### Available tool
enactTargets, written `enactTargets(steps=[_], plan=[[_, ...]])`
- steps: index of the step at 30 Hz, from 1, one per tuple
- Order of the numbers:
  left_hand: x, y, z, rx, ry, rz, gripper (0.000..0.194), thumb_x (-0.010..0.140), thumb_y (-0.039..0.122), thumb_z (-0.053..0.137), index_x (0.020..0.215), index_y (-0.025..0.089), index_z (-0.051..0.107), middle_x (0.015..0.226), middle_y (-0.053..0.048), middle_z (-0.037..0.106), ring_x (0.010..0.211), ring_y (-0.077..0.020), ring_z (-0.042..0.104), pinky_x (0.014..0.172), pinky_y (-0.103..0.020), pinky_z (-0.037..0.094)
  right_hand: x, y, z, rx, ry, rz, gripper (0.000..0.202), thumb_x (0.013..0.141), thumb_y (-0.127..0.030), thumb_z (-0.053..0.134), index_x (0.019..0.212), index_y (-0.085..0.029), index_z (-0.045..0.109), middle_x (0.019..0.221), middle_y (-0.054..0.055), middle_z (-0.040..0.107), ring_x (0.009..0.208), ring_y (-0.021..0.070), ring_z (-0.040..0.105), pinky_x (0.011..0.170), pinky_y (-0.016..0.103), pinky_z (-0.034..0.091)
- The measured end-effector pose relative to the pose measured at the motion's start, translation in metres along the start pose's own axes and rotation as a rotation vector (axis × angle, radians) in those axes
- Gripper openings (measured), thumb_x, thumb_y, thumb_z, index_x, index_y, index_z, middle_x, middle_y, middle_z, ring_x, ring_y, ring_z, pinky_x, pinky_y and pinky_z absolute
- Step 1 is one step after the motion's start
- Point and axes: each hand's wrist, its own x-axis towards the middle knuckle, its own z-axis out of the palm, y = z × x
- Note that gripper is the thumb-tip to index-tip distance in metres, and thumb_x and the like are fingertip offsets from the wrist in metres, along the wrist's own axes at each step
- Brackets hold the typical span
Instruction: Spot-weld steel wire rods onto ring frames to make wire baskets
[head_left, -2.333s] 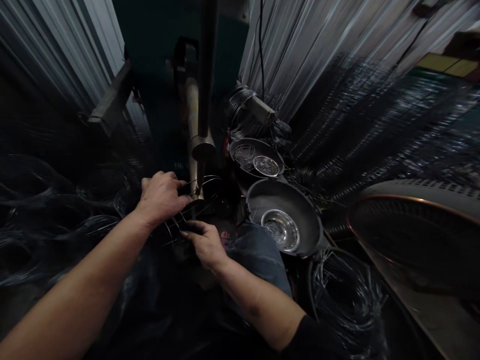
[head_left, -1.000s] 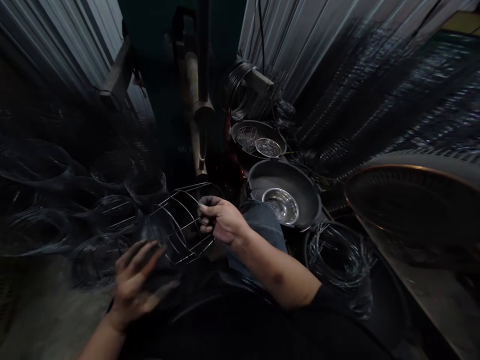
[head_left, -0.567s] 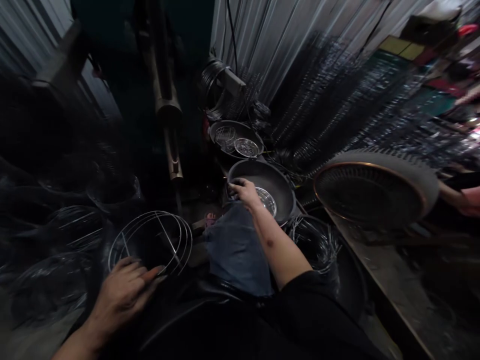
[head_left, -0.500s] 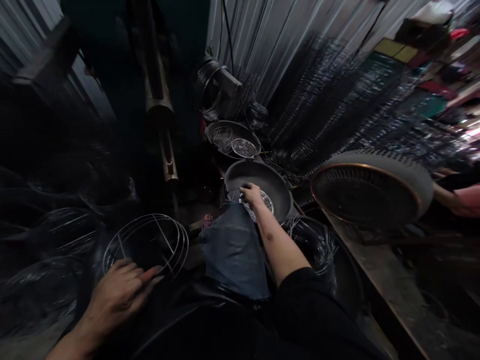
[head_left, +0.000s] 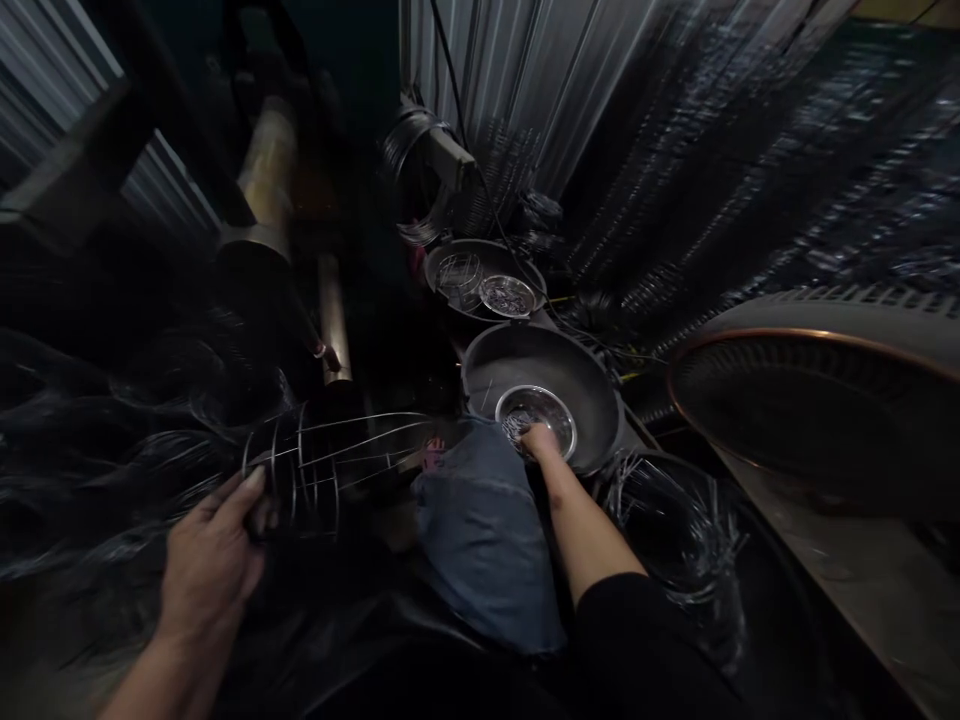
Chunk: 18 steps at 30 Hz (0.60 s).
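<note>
My left hand (head_left: 217,545) is closed on a round wire frame (head_left: 304,470), with its thumb along the near rings. The frame is tilted on its side, and its long thin wires point right toward my knee. My right hand (head_left: 541,440) reaches down into a small shiny metal bowl (head_left: 570,420). Its fingers are bunched together at the small metal pieces (head_left: 516,425) there; whatever they pinch is hidden. That bowl sits inside a wide dark basin (head_left: 592,385).
Behind stands another basin (head_left: 435,262) with a wire frame (head_left: 459,278) and a bowl of pieces (head_left: 507,297). Bundled wires (head_left: 667,530) lie right of my arm. A large copper-rimmed round guard (head_left: 817,400) is at right. A machine rod (head_left: 334,315) stands front left.
My left hand has turned the wire frame from facing up onto its side. My right hand has gone from above the small bowl's edge down into it. The view has shifted left.
</note>
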Motion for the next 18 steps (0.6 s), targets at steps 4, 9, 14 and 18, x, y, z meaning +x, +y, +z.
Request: enactTargets(steps=[4, 9, 14, 18], plan=[[0.002, -0.018, -0.005, -0.024, -0.01, -0.007, 0.034, 0.059, 0.041, 0.077, 0.082, 0.018, 0.069, 0.047, 0.006, 0.047, 0.032, -0.0077, 0.034, 0.026, -0.018, 0.018, -0.023, -0.001, -0.01, 0.286, 0.126, 0.021, 0.021, 0.08, -0.019, 0.061, 0.095, -0.008, 0.07, 0.086, 0.015, 0.071, 0.088, 0.0233, 0.068, 0.074, 0.03, 0.052], [0.008, -0.034, -0.013, -0.28, -0.039, 0.022, 0.025, 0.059, 0.029, 0.081, 0.071, 0.016, 0.063, 0.048, 0.008, 0.043, 0.044, -0.0047, 0.037, 0.049, -0.016, 0.043, -0.081, 0.0, -0.019, 0.856, 0.123, -0.038, 0.035, 0.067, -0.034, 0.068, 0.094, -0.011, 0.069, 0.072, 0.008, 0.07, 0.059, 0.0182, 0.065, 0.049, 0.026, 0.048], [0.005, -0.044, -0.016, -0.335, -0.109, 0.054, 0.021, 0.068, 0.029, 0.076, 0.083, 0.016, 0.068, 0.044, 0.009, 0.038, 0.041, -0.0046, 0.031, 0.053, -0.018, 0.043, -0.141, -0.029, -0.037, 1.137, -0.008, -0.081, 0.034, 0.049, -0.034, 0.081, 0.075, -0.015, 0.069, 0.059, 0.002, 0.065, 0.051, 0.0141, 0.058, 0.045, 0.023, 0.041], [-0.003, -0.055, -0.012, -0.373, -0.139, 0.049, 0.019, 0.068, 0.029, 0.076, 0.08, 0.017, 0.068, 0.044, 0.009, 0.039, 0.041, -0.0047, 0.033, 0.046, -0.017, 0.036, -0.192, -0.105, -0.031, 1.341, -0.577, -0.222, 0.039, 0.048, -0.031, 0.086, 0.078, -0.014, 0.069, 0.068, 0.005, 0.069, 0.061, 0.0159, 0.063, 0.053, 0.025, 0.045]])
